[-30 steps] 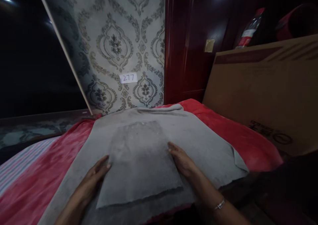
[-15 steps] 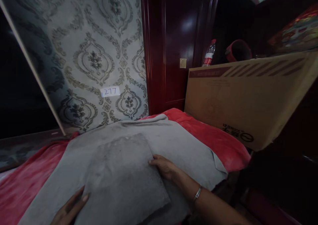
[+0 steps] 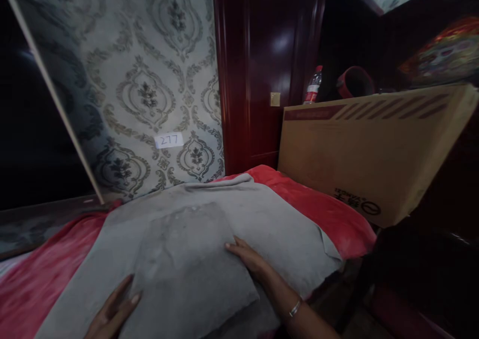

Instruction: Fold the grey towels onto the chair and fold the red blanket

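The left hand lies flat with fingers extended on the near left edge of a folded grey cloth; the right hand, also flat and unclenched, presses its right edge. The cloth sits on a larger grey towel spread over a red blanket on the bed. A cardboard box stands at far right.

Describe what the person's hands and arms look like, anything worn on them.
Both are bare: no gloves, and no sleeves in view. The right hand has a thin silver-coloured bracelet on its wrist. The left hand shows no ring or band; its wrist is cut off by the picture's edge. Fingernails look short and unpainted, though the light is dim.
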The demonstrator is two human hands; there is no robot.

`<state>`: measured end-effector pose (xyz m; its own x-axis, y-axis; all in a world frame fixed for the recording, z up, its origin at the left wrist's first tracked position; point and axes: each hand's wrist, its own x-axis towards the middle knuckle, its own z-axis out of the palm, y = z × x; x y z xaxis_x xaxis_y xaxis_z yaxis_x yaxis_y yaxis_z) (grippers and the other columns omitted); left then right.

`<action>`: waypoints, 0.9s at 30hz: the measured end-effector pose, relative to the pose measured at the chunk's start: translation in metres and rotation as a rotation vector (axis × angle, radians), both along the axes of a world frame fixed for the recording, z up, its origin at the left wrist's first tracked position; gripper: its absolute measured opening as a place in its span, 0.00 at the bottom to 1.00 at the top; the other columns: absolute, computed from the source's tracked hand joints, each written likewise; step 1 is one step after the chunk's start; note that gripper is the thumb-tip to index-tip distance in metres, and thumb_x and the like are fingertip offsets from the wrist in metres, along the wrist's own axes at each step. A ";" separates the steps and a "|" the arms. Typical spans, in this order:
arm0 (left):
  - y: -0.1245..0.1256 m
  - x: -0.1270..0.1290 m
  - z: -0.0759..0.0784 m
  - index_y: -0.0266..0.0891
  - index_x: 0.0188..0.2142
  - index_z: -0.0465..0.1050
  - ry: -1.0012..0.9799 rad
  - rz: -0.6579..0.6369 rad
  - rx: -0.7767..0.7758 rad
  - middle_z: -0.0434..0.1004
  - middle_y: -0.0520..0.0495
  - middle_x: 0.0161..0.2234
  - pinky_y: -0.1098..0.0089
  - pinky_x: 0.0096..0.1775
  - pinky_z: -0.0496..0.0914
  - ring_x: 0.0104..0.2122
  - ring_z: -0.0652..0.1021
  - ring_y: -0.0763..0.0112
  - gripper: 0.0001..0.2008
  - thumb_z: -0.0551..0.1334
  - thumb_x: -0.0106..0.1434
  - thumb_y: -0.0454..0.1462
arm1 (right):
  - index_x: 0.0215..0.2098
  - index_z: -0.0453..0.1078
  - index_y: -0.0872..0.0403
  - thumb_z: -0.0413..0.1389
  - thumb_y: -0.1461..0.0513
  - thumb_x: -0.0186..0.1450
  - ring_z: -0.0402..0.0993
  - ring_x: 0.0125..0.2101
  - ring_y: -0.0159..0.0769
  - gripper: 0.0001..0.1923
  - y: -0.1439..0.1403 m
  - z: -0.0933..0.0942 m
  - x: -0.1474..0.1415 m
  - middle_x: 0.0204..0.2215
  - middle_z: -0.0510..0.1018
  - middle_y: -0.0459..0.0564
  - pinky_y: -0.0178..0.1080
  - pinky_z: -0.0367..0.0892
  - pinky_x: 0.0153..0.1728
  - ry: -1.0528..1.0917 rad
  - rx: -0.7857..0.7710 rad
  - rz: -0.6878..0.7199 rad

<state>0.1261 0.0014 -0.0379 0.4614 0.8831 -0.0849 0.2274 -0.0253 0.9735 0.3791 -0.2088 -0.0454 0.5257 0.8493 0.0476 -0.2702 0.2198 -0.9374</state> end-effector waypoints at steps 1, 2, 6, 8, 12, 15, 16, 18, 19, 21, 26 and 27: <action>-0.003 0.000 0.001 0.45 0.63 0.65 -0.024 -0.005 -0.016 0.73 0.40 0.59 0.49 0.60 0.68 0.61 0.70 0.44 0.44 0.66 0.51 0.60 | 0.50 0.73 0.53 0.68 0.42 0.48 0.77 0.46 0.52 0.37 -0.003 0.000 -0.004 0.45 0.81 0.54 0.53 0.65 0.55 -0.012 0.015 -0.008; -0.006 -0.001 0.002 0.44 0.63 0.66 -0.048 -0.011 -0.032 0.75 0.39 0.57 0.50 0.59 0.70 0.60 0.72 0.44 0.44 0.68 0.50 0.59 | 0.53 0.73 0.52 0.68 0.43 0.49 0.76 0.49 0.52 0.38 -0.007 -0.001 -0.007 0.47 0.80 0.54 0.54 0.64 0.56 -0.023 0.024 -0.021; -0.012 -0.010 0.000 0.38 0.65 0.64 -0.096 -0.054 -0.060 0.79 0.35 0.49 0.53 0.57 0.70 0.52 0.78 0.47 0.51 0.72 0.46 0.58 | 0.57 0.72 0.48 0.66 0.42 0.51 0.71 0.56 0.55 0.39 -0.016 -0.012 -0.012 0.55 0.77 0.53 0.57 0.59 0.61 -0.082 -0.038 -0.119; -0.014 -0.013 -0.004 0.35 0.67 0.60 -0.097 -0.085 -0.059 0.77 0.33 0.51 0.54 0.57 0.69 0.53 0.77 0.48 0.53 0.71 0.47 0.58 | 0.60 0.70 0.47 0.64 0.42 0.53 0.69 0.58 0.56 0.39 -0.019 -0.021 -0.010 0.56 0.76 0.53 0.57 0.58 0.62 -0.102 -0.102 -0.160; -0.015 -0.016 -0.018 0.38 0.67 0.59 -0.109 -0.126 -0.022 0.73 0.33 0.55 0.56 0.57 0.68 0.57 0.73 0.51 0.48 0.69 0.52 0.56 | 0.64 0.66 0.48 0.62 0.43 0.53 0.63 0.63 0.56 0.43 -0.022 -0.037 -0.002 0.58 0.74 0.54 0.54 0.59 0.63 -0.166 -0.244 -0.211; -0.014 -0.015 -0.028 0.40 0.67 0.59 -0.157 -0.151 -0.055 0.74 0.36 0.53 0.56 0.54 0.69 0.54 0.74 0.52 0.46 0.70 0.53 0.53 | 0.66 0.64 0.47 0.62 0.42 0.52 0.65 0.62 0.56 0.46 -0.024 -0.039 0.000 0.59 0.73 0.54 0.51 0.64 0.61 -0.194 -0.340 -0.225; -0.014 -0.015 -0.031 0.40 0.67 0.59 -0.176 -0.156 -0.069 0.74 0.37 0.52 0.56 0.54 0.69 0.53 0.74 0.52 0.47 0.70 0.53 0.53 | 0.66 0.63 0.46 0.61 0.42 0.52 0.67 0.60 0.56 0.46 -0.025 -0.037 -0.001 0.59 0.73 0.54 0.50 0.67 0.58 -0.191 -0.367 -0.218; -0.013 -0.014 -0.035 0.40 0.67 0.59 -0.207 -0.156 -0.085 0.73 0.38 0.51 0.58 0.53 0.69 0.51 0.74 0.54 0.47 0.71 0.52 0.51 | 0.67 0.62 0.45 0.62 0.42 0.52 0.71 0.57 0.55 0.46 -0.027 -0.030 -0.005 0.58 0.74 0.52 0.48 0.72 0.54 -0.178 -0.399 -0.199; -0.013 -0.013 -0.037 0.40 0.67 0.59 -0.217 -0.153 -0.085 0.73 0.39 0.50 0.58 0.53 0.68 0.50 0.74 0.55 0.47 0.71 0.52 0.51 | 0.67 0.62 0.45 0.62 0.42 0.52 0.73 0.55 0.54 0.46 -0.028 -0.026 -0.009 0.58 0.75 0.52 0.47 0.74 0.51 -0.168 -0.408 -0.194; -0.013 -0.012 -0.040 0.39 0.67 0.59 -0.233 -0.154 -0.091 0.72 0.41 0.48 0.60 0.51 0.69 0.47 0.74 0.58 0.47 0.72 0.51 0.50 | 0.66 0.63 0.46 0.62 0.42 0.52 0.75 0.53 0.53 0.46 -0.029 -0.019 -0.017 0.56 0.77 0.50 0.45 0.76 0.47 -0.140 -0.429 -0.197; -0.015 -0.006 -0.046 0.38 0.68 0.52 -0.335 -0.205 -0.155 0.74 0.44 0.42 0.63 0.43 0.69 0.38 0.75 0.64 0.53 0.73 0.48 0.47 | 0.60 0.68 0.47 0.64 0.44 0.51 0.76 0.51 0.53 0.41 -0.033 -0.015 -0.021 0.53 0.79 0.47 0.44 0.78 0.42 -0.161 -0.500 -0.246; -0.016 -0.005 -0.046 0.38 0.69 0.52 -0.349 -0.208 -0.157 0.74 0.44 0.42 0.64 0.42 0.69 0.38 0.75 0.64 0.53 0.73 0.48 0.47 | 0.59 0.69 0.46 0.63 0.43 0.52 0.75 0.52 0.53 0.39 -0.034 -0.018 -0.016 0.53 0.79 0.47 0.46 0.78 0.42 -0.183 -0.518 -0.244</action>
<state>0.1210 -0.0145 -0.0843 0.6533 0.7569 -0.0183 -0.1100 0.1188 0.9868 0.3631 -0.2429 -0.0635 0.7305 0.6422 -0.2324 -0.0939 -0.2426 -0.9656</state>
